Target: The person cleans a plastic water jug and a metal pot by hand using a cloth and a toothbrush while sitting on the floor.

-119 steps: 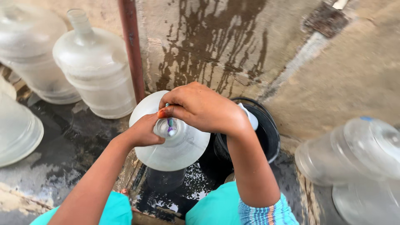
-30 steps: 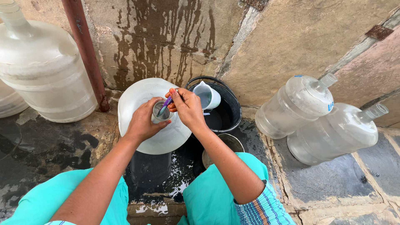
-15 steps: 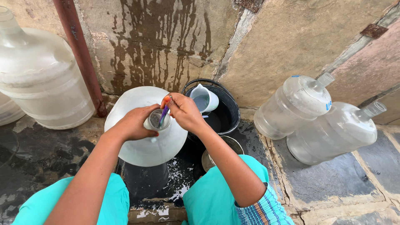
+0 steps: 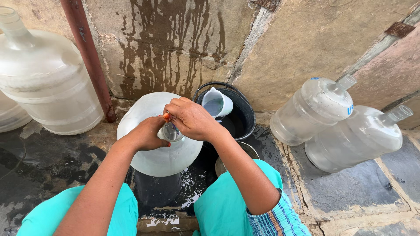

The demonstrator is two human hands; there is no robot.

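A large clear water jug [image 4: 151, 153] stands upright between my knees, seen from above. My left hand [image 4: 146, 133] grips its neck at the mouth. My right hand [image 4: 190, 118] is closed over the mouth, holding a thin tool with an orange end [image 4: 166, 116] that goes down into the opening; the rest of the tool is hidden. Just behind my right hand a black bucket [image 4: 243, 116] holds water and a white plastic jug [image 4: 217, 103].
An upright clear water jug [image 4: 43, 83] stands at the left beside a rusty red pipe [image 4: 89, 57] on the wet stone wall. Two more clear jugs [image 4: 317, 109] [image 4: 358, 137] lie tilted at the right. A metal vessel [image 4: 249, 150] sits under my right forearm. The stone floor is wet.
My right hand has closed further over the jug's mouth, so the tool's blue part no longer shows. The view has shifted slightly; the jug stays between my knees.
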